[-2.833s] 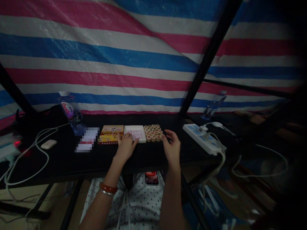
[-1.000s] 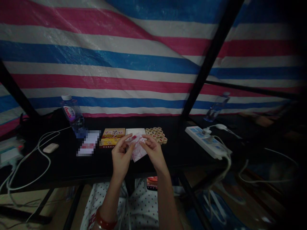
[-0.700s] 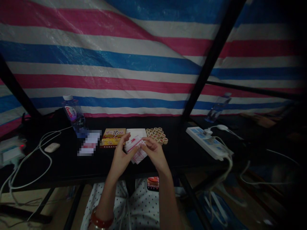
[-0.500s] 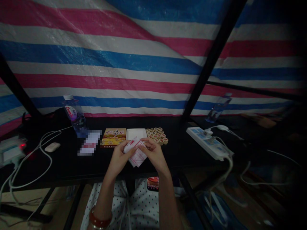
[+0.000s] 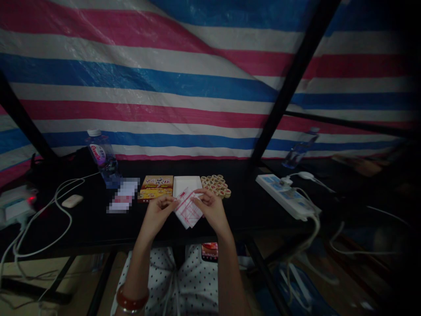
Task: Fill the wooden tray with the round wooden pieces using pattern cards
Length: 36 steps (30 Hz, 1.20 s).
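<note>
My left hand point(image 5: 158, 212) and my right hand point(image 5: 210, 206) both pinch a folded white sheet with red grid lines point(image 5: 187, 209), held just above the black table point(image 5: 82, 224). The sheet is partly spread between them. Behind it lie an open white box tray point(image 5: 186, 182), a yellow and red box lid point(image 5: 155, 186) to its left, and a cluster of round wooden game pieces point(image 5: 215, 184) to its right.
A water bottle point(image 5: 101, 156) stands at the back left near white cables point(image 5: 49, 206) and a white mouse-like object point(image 5: 72, 200). A white power strip point(image 5: 287, 196) lies to the right, another bottle point(image 5: 297, 149) behind it. A black diagonal pole point(image 5: 289, 83) crosses the striped tarp.
The folded sheet was lifted out of the white tray by my left hand. Both hands took hold of it and are now pulling it apart, spreading it wider.
</note>
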{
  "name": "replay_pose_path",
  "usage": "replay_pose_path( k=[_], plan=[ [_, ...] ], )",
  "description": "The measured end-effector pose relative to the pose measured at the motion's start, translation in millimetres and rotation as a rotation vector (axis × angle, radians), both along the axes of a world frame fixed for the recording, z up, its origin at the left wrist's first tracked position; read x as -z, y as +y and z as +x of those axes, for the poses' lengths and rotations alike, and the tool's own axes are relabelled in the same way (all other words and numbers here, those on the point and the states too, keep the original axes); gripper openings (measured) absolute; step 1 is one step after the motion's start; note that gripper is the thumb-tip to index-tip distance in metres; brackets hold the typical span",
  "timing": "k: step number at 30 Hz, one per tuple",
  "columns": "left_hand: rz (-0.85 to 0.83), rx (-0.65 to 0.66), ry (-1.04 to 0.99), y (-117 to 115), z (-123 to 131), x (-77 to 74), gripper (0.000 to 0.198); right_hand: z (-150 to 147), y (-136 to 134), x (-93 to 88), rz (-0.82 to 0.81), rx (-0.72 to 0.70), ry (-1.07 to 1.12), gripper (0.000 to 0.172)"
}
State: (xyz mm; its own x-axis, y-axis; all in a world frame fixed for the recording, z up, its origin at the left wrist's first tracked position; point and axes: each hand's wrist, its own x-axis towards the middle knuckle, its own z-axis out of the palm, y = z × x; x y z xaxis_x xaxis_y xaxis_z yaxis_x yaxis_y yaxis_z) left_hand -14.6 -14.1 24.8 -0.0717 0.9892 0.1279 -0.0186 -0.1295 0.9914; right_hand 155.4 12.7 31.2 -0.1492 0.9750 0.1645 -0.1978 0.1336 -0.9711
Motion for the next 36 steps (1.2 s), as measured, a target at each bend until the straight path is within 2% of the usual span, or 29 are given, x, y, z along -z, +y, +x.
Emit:
replay_pose_path(
  k=[4,9,11,17,20,29,36],
  plan=[
    [-0.063,0.058,0.15,-1,-8,7.0,0.022,2,3,6.1,0.042,0.037,-0.096,0.026],
    [-0.185,0.257,0.371,-11,-12,6.9,0.018,2,6,13.1,0.138,0.058,-0.293,0.019],
    [-0.224,0.295,0.431,-14,-12,5.2,0.02,2,6,13.9,0.179,0.038,-0.354,0.015],
    [-0.264,0.261,0.387,-10,-10,10.2,0.031,-2,8,14.8,0.2,-0.058,-0.348,0.015],
    [-0.261,0.241,0.359,-5,-8,13.8,0.03,-3,10,17.8,0.198,-0.074,-0.346,0.016],
    [-0.329,0.059,0.472,-4,-1,15.1,0.016,1,16,28.0,0.208,-0.023,-0.404,0.019],
    [-0.332,0.025,0.537,-3,0,17.8,0.012,8,14,21.4,0.204,0.046,-0.436,0.02]
  ],
)
